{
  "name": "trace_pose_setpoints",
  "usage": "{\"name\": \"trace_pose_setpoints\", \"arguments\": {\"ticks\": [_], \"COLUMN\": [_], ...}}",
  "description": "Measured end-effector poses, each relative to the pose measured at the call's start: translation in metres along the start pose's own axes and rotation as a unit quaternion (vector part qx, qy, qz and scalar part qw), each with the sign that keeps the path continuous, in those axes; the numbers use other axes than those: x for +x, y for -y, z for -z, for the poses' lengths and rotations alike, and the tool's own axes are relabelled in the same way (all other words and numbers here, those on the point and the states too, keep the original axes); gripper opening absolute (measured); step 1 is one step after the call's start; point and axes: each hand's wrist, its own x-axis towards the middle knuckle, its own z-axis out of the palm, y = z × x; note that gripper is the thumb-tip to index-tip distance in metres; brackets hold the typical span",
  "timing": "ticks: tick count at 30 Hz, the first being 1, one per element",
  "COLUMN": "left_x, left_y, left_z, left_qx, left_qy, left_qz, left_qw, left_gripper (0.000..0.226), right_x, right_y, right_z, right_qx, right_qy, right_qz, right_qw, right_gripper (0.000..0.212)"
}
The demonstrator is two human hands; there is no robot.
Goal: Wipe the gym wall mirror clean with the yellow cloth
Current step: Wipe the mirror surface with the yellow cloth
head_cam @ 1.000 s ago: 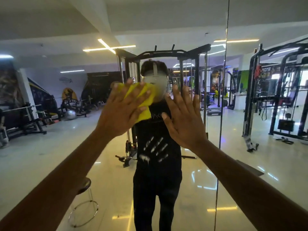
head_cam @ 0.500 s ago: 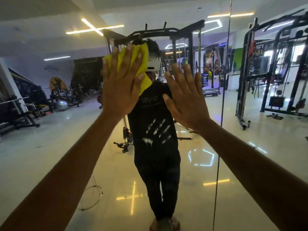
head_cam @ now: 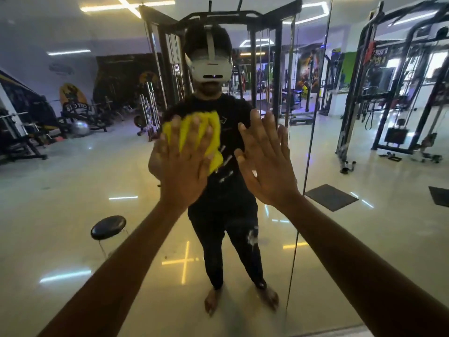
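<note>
The wall mirror fills the view and reflects the gym and a person in black wearing a white headset. My left hand lies flat with fingers spread, pressing the yellow cloth against the glass at chest height of the reflection. The cloth shows above and to the right of the fingers. My right hand rests flat on the mirror just to the right, fingers straight and spread, holding nothing.
A vertical seam between mirror panels runs just right of my right hand. The glass reflects a cable machine, weight racks, a black round stool and floor mats. White smudges mark the glass near the cloth.
My left hand has slid the cloth down the mirror, from head height of the reflection to chest height. My view has tilted downward. The right hand stays flat on the glass.
</note>
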Motion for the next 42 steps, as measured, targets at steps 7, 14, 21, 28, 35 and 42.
{"name": "trace_pose_setpoints", "arguments": {"ticks": [7, 14, 21, 28, 35, 42], "left_x": [-0.010, -0.071, -0.011, -0.063, -0.090, -0.078], "left_y": [0.018, -0.037, -0.018, -0.006, -0.056, 0.012], "left_z": [-0.006, -0.046, -0.021, -0.039, -0.055, -0.027], "left_qx": [0.035, 0.016, 0.008, 0.039, -0.027, 0.009], "left_qy": [0.010, 0.105, -0.054, 0.074, 0.038, -0.032], "left_qz": [-0.082, -0.162, 0.075, -0.180, -0.012, 0.154], "left_qw": [0.996, 0.981, 0.996, 0.980, 0.999, 0.988], "left_gripper": [0.063, 0.066, 0.063, 0.062, 0.062, 0.063], "right_x": [-0.024, -0.031, -0.033, -0.034, -0.036, -0.045], "right_y": [-0.017, -0.036, -0.038, -0.040, -0.034, -0.002], "right_z": [-0.002, -0.005, -0.009, -0.010, -0.012, -0.029], "right_qx": [-0.001, -0.036, -0.040, -0.048, -0.025, 0.003], "right_qy": [0.023, 0.018, 0.012, 0.006, 0.003, 0.035], "right_qz": [0.005, 0.024, 0.023, 0.032, 0.015, 0.042], "right_qw": [1.000, 0.999, 0.999, 0.998, 1.000, 0.998], "right_gripper": [0.065, 0.062, 0.060, 0.060, 0.059, 0.064]}}
